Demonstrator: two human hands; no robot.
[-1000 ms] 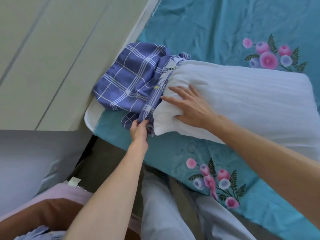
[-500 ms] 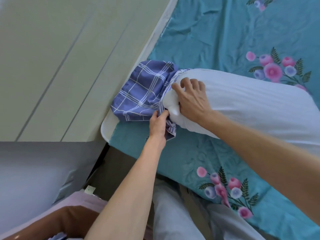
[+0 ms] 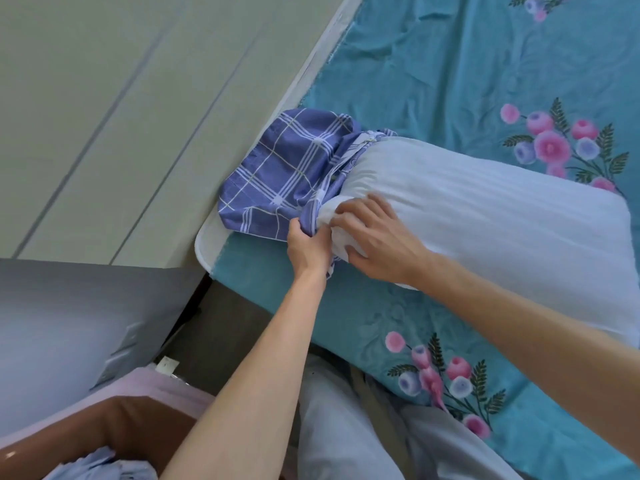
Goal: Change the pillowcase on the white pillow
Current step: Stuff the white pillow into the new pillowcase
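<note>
The white pillow lies on the teal flowered bed sheet. A blue checked pillowcase is bunched over the pillow's left end, against the wall. My left hand pinches the near edge of the pillowcase opening. My right hand grips the pillow's near left corner, with its fingers pressed into the white fabric right beside the left hand.
A pale panelled wall runs along the bed's left side. The white mattress corner shows under the sheet. A grey surface and a brown and pink piece of furniture sit at lower left. My legs stand at the bed's edge.
My left hand rose from the pillowcase's lower edge to its opening beside the pillow corner. My right hand went from lying flat on the pillow to gripping that corner.
</note>
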